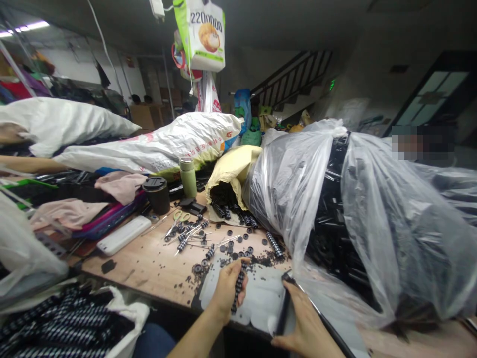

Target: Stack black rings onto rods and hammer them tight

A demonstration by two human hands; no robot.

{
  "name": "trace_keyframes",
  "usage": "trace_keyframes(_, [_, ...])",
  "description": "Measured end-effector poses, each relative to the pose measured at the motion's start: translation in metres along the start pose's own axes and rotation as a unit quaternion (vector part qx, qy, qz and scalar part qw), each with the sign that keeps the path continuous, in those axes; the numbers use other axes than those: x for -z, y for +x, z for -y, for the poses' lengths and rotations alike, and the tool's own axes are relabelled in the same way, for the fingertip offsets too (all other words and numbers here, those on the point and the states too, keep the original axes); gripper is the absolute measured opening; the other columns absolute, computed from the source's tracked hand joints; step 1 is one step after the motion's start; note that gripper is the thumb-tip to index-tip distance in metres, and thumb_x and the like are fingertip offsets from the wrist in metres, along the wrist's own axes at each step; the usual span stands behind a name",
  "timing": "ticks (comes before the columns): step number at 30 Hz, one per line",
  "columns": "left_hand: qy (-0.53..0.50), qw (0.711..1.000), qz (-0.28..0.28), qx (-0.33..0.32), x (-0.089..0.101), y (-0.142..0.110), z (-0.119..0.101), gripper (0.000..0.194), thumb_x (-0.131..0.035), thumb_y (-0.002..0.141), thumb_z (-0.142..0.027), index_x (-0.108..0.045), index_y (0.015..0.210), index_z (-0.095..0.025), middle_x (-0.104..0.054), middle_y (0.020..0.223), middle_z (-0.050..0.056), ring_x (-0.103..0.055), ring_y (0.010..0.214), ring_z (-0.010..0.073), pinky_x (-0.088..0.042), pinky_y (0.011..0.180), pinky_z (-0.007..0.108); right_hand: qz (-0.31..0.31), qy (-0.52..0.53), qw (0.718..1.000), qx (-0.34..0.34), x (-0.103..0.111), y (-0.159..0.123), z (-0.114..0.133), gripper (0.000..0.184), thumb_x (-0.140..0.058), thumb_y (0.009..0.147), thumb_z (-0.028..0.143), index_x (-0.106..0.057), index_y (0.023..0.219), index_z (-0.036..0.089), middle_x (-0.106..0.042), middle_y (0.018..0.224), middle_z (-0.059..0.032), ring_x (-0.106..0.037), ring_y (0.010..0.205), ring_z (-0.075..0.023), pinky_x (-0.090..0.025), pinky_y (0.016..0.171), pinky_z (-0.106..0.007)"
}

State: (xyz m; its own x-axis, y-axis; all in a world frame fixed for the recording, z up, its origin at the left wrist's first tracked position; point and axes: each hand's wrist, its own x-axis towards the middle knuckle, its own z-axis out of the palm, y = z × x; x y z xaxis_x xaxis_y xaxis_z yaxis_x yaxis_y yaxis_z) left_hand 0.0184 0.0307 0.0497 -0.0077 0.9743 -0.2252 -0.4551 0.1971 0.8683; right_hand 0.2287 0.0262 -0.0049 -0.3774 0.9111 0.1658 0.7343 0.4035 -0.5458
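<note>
My left hand (228,287) is closed around a ribbed black-and-white checkered stick (238,291) above the pale grey sheet (261,303) at the table's front edge. To its right, my right hand (303,318) has thumb and fingers around a dark, straight bar (282,312). A long, thin black rod (328,325) runs along the outer side of that hand; whether it is part of the bar I cannot tell. Beyond the hands lie loose black rings (231,243), dark crumbs, and another checkered stick (275,244).
Metal pins with checkered pieces (186,233) and scissors (178,219) lie mid-table. A yellowish sack (238,164) spills checkered sticks. Clear plastic bags of black parts (354,214) crowd the right. A black cup (156,194) and green bottle (188,178) stand behind. Another person's arm (30,164) reaches in from the left.
</note>
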Motion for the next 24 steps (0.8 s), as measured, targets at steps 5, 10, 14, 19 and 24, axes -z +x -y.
trace_keyframes(5, [-0.019, 0.999, -0.005, 0.027, -0.018, -0.004, -0.002, 0.054, -0.053, 0.07, -0.048, -0.054, 0.11, -0.012, -0.049, 0.049, -0.005, -0.039, 0.029, 0.0051, -0.024, 0.027, 0.015, -0.041, 0.044, 0.995, 0.073, 0.022, 0.012, 0.039, 0.111, -0.078, 0.043, 0.038, -0.017, 0.132, 0.016, -0.037, 0.13, -0.0185, -0.037, 0.12, -0.034, -0.034, 0.098, -0.049])
trace_keyframes(10, [-0.043, 0.998, -0.018, 0.036, -0.032, -0.009, 0.0, 0.043, -0.057, 0.066, -0.045, -0.059, 0.091, -0.01, -0.051, 0.045, -0.002, -0.05, 0.035, 0.0121, -0.038, 0.035, 0.021, -0.025, 0.088, 0.984, 0.151, 0.031, 0.027, 0.08, 0.108, -0.075, 0.05, 0.042, -0.013, 0.134, 0.018, -0.032, 0.134, -0.0174, -0.031, 0.125, -0.0319, -0.03, 0.102, -0.047])
trace_keyframes(14, [-0.028, 0.997, -0.025, 0.064, -0.038, -0.013, -0.002, 0.04, -0.058, 0.065, -0.047, -0.057, 0.083, -0.011, -0.05, 0.04, -0.002, -0.052, 0.035, 0.0143, -0.04, 0.035, 0.022, 0.006, 0.114, 0.985, 0.127, 0.029, 0.029, 0.079, 0.107, -0.076, 0.05, 0.038, -0.012, 0.133, 0.018, -0.031, 0.135, -0.0169, -0.03, 0.125, -0.0299, -0.03, 0.103, -0.045])
trace_keyframes(19, [-0.02, 0.996, -0.028, 0.079, -0.041, -0.013, -0.002, 0.036, -0.058, 0.067, -0.044, -0.057, 0.084, -0.012, -0.051, 0.044, -0.003, -0.051, 0.035, 0.0127, -0.039, 0.034, 0.021, 0.006, 0.126, 0.985, 0.113, 0.028, 0.024, 0.07, 0.108, -0.076, 0.05, 0.04, -0.01, 0.133, 0.017, -0.028, 0.135, -0.0175, -0.028, 0.127, -0.0289, -0.028, 0.104, -0.045])
trace_keyframes(24, [-0.022, 0.997, -0.03, 0.07, -0.042, -0.01, 0.002, 0.035, -0.059, 0.067, -0.039, -0.058, 0.09, -0.012, -0.055, 0.053, -0.002, -0.053, 0.037, 0.0117, -0.041, 0.036, 0.021, 0.008, 0.131, 0.985, 0.111, 0.026, 0.022, 0.075, 0.107, -0.077, 0.049, 0.034, -0.011, 0.132, 0.02, -0.028, 0.135, -0.0152, -0.028, 0.127, -0.0273, -0.027, 0.104, -0.045])
